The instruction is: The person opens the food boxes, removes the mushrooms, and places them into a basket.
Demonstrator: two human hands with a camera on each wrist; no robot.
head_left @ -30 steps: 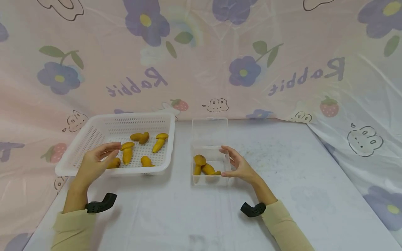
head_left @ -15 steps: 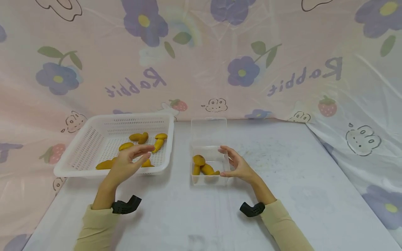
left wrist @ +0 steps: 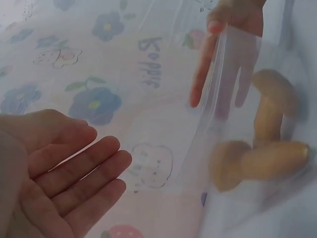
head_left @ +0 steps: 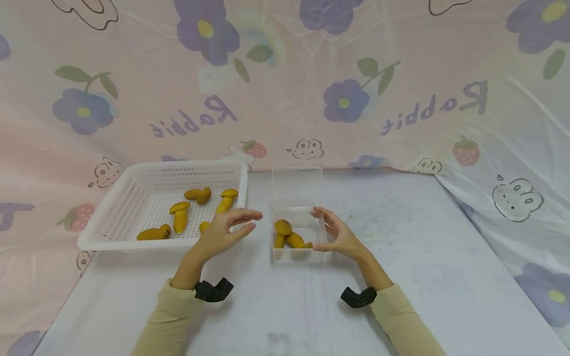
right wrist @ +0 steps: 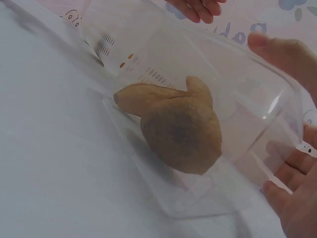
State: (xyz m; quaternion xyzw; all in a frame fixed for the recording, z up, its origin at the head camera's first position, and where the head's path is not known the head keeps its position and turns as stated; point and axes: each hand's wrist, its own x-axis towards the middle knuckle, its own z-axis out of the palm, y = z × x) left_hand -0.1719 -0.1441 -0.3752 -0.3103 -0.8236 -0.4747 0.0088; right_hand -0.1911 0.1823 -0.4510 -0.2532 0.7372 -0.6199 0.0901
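My left hand [head_left: 224,232] holds nothing. It hovers palm inward over the right edge of the white slotted basket [head_left: 100,244], fingers loosely extended toward a clear plastic box [head_left: 307,256]. Two yellow-brown mushrooms, one [head_left: 282,227] with its cap up and one [head_left: 296,240] lying on its side, are inside the box. At the box's right side my right hand [head_left: 339,236] grips it, thumb at the front corner and fingers at the back. Several similar mushrooms, such as one [head_left: 180,217] in the middle, lie in the basket; my left hand partly covers some.
The box's clear lid [head_left: 297,185] is folded back behind it. A white table [head_left: 401,222] carries both containers. A printed cloth [head_left: 285,74] hangs along the back. Each wrist wears a black camera mount, such as the left one [head_left: 213,290].
My left hand has moved right, from the left part of the basket toward the box, uncovering the mushrooms on the left. My right hand and the box have stayed put.
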